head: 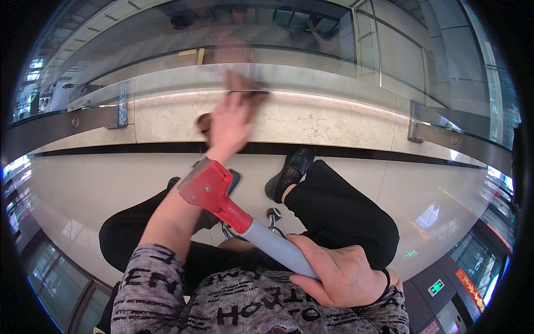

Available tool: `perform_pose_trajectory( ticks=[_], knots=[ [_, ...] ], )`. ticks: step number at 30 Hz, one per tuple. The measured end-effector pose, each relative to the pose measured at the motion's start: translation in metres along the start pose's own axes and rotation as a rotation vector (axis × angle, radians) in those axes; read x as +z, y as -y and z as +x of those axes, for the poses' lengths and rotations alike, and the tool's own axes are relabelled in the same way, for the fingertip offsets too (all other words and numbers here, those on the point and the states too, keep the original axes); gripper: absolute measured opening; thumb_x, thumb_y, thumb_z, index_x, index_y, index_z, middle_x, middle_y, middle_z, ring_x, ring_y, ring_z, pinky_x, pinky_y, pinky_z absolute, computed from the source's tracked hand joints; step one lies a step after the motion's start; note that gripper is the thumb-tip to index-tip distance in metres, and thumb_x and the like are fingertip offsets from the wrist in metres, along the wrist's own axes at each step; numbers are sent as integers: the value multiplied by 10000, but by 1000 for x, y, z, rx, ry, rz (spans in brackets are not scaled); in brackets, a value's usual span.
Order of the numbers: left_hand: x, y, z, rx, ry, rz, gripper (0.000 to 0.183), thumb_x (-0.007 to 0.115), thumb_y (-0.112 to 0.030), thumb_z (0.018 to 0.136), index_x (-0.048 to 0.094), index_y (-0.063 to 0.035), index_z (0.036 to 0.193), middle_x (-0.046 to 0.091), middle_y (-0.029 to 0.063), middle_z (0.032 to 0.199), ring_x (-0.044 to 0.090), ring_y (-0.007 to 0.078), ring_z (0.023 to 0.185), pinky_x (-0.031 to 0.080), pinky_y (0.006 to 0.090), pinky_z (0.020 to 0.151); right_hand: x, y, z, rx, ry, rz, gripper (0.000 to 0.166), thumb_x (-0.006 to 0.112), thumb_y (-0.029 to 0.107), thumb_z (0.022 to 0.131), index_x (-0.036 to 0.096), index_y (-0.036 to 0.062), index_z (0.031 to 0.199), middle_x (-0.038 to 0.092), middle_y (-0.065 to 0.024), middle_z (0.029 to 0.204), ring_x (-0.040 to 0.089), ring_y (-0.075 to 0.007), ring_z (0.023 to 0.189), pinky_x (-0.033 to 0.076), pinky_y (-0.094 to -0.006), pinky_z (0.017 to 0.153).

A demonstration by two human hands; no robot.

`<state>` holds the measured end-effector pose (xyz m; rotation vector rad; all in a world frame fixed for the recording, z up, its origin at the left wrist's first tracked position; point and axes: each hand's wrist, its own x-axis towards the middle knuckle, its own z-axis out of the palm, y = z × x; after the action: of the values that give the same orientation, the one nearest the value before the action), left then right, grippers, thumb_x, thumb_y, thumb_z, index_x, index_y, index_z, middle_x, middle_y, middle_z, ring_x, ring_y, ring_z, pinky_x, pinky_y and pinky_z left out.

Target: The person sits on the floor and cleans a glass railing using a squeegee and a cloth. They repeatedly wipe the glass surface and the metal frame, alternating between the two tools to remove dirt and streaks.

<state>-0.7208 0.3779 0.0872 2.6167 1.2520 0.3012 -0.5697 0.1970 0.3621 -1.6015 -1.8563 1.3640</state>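
My right hand (344,273) grips the grey handle of a scraper (208,185) with a red head and a metal blade edge, held across my lap. My left hand (231,123) reaches forward over a cream marble ledge (333,121), at the foot of a glass panel (292,75). It is blurred, with fingers stretched out. A brown object (204,123) shows beside and partly under it; whether the hand holds it I cannot tell. A dark shape near the fingertips is too blurred to name.
Metal brackets (94,118) (452,125) join the glass at both sides. Below the ledge lies a glossy tiled floor (358,175). My black shoe (292,173) stands near the ledge, and a small caster wheel (273,213) shows between my legs.
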Motion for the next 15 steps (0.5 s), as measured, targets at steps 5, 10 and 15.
perform_pose_trajectory(
  ticks=[5,10,15],
  knots=[
    [44,-101,38,150,269,-228,329,544,-141,791,668,-108,1094,300,170,1474,367,345,1288,417,423,859,-7,14,6,130,99,-62,536,670,230,814,461,-4,1248,620,-119,727,630,-263,578,484,-330,520],
    [60,-127,3,395,249,-223,392,660,-241,723,659,-55,1069,365,110,1450,369,297,1281,318,396,1015,-6,21,10,222,72,-58,535,682,200,771,484,22,1234,620,-125,722,626,-294,590,489,-346,550],
    [8,-17,-32,176,190,-141,409,704,-295,706,608,-102,1054,347,107,1451,386,342,1271,379,470,961,1,25,11,170,29,-103,540,682,169,763,476,2,1234,613,-160,732,613,-337,585,485,-358,546]
  ],
)
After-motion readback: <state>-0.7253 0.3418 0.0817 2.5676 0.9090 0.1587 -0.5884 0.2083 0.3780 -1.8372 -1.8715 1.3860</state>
